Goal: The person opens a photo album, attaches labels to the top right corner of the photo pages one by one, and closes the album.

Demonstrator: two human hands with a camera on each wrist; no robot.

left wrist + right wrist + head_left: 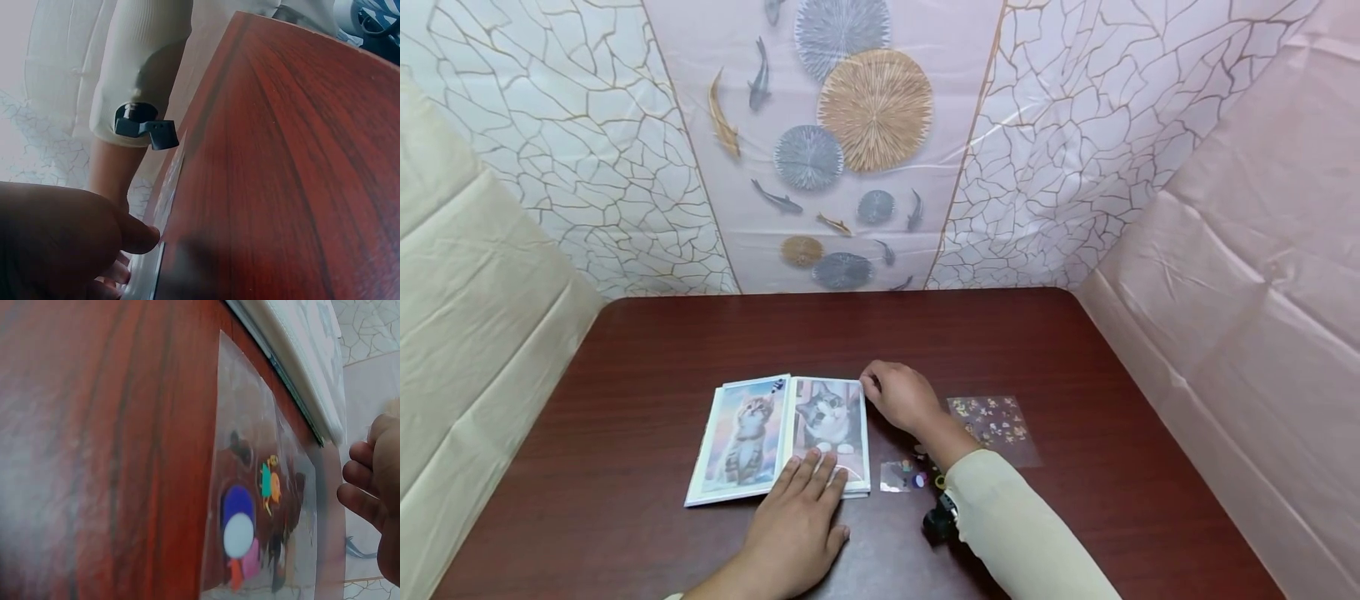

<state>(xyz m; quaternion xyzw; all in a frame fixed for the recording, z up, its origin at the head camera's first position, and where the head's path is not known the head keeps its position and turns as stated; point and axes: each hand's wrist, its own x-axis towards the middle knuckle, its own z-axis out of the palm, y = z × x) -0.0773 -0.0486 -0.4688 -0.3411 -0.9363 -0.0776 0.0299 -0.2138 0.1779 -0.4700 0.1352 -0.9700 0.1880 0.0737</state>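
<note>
Head view: the left hand (pixel 793 533) lies with straight fingers on the lower edge of the open album (pixel 787 433), probably to steady it, while the right hand (pixel 912 398) bends its fingers at the top right corner; whether they pinch a page, I cannot tell. The album rests on the table (pixel 625 450). To its right, 1 small packet (pixel 893 477) and 1 larger sheet (pixel 1006 429) lie seemingly handy, near the right forearm (pixel 951 440).

A dark-red, wood-grained table (pixel 1037 350) stands between pale, creased hangings (pixel 1225 233) — a fish-printed backdrop (pixel 876 108) behind it.
</note>
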